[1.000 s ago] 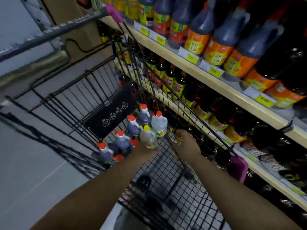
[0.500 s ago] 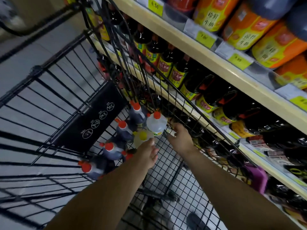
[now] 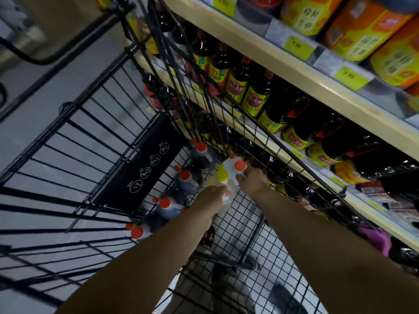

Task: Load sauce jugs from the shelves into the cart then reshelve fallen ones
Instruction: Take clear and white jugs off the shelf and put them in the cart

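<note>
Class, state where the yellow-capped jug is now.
Head view, centre: the yellow-capped jug sits low in the cart, gripped by the left hand, between the red-capped white jug to its right and dark jugs to its left.

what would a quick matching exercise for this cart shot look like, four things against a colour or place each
Things
1. left-hand jug
2. right-hand jug
3. price tags
4. black icon panel

Colour or place
A. along the shelf edge
B. orange cap
C. yellow cap
D. inside the cart, left of the jugs

Pairs: 1-C, 2-B, 3-A, 4-D. The left hand and right hand each hold their jug near its top.
</note>
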